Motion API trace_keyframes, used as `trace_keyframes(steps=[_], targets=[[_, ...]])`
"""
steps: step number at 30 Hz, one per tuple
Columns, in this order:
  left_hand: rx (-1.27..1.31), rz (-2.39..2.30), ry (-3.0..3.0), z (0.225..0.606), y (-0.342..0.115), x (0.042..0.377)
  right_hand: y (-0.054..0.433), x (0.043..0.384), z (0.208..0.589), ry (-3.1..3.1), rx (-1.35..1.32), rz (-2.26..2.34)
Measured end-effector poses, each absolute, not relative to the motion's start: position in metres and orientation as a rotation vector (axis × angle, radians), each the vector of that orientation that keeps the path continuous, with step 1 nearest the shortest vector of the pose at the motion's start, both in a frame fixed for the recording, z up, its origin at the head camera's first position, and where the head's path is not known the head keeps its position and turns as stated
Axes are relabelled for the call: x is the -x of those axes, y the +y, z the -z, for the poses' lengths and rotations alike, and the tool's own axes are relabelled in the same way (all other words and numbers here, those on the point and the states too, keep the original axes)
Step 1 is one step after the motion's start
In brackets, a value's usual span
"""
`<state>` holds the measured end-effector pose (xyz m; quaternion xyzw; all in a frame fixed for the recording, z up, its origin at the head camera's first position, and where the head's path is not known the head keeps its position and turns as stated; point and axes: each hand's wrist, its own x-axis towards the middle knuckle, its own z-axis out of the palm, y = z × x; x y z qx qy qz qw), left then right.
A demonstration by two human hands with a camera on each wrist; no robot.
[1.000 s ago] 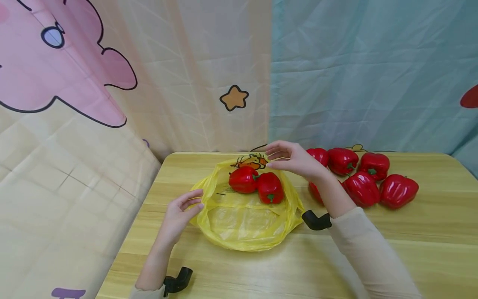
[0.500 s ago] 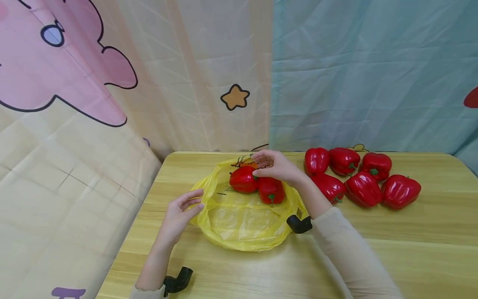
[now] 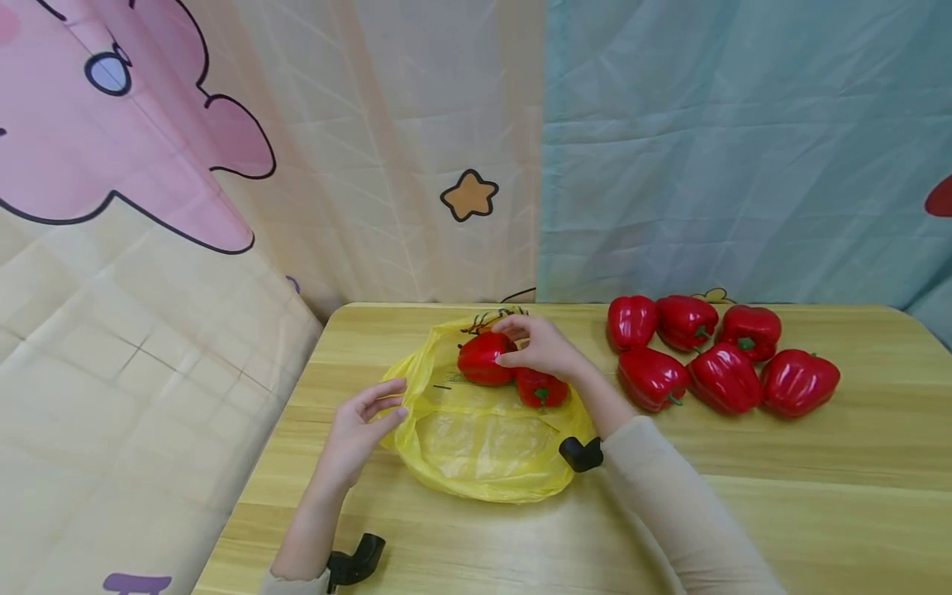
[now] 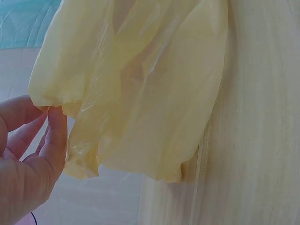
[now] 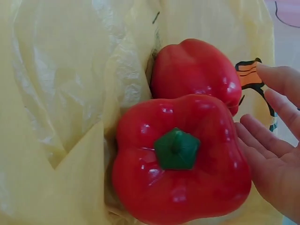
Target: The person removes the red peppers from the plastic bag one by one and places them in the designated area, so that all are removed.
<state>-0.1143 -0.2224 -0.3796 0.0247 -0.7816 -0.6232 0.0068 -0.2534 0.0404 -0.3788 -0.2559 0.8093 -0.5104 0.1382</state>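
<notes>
A yellow plastic bag [image 3: 483, 487] lies on the table with its mouth spread wide. My left hand [image 3: 364, 426] pinches its left rim between thumb and fingers; the left wrist view shows the fingertips on the bag edge [image 4: 126, 89]. Inside the bag, two red bell peppers sit side by side: a left pepper [image 3: 482, 360] and a right pepper [image 3: 541, 390] with a green stem. Over them reaches my right hand [image 3: 546, 347], partly covering both. In the right wrist view its loosely bent fingers [image 5: 262, 136] are beside the peppers, not wrapped round either.
Several more red bell peppers [image 3: 725, 378] are grouped on the wooden table [image 3: 744, 446] to the right of the bag. A patterned curtain [image 3: 476, 124] hangs behind the table, and another cloth [image 3: 111, 397] runs along its left side.
My right hand has moved left and down from above the bag's right side to the two peppers inside. The left hand stays at the rim.
</notes>
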Motion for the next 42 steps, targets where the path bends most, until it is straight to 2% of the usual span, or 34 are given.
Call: trace_keyframes(steps=[22,42], targets=[[-0.065,1.95,-2.447,0.385,-0.223,0.117,0.023,0.247,0.392,2.582,0.703,1.307],[-0.08,1.946,-2.451,0.384,-0.223,0.117,0.004,0.246,0.392,2.636,0.827,1.082]])
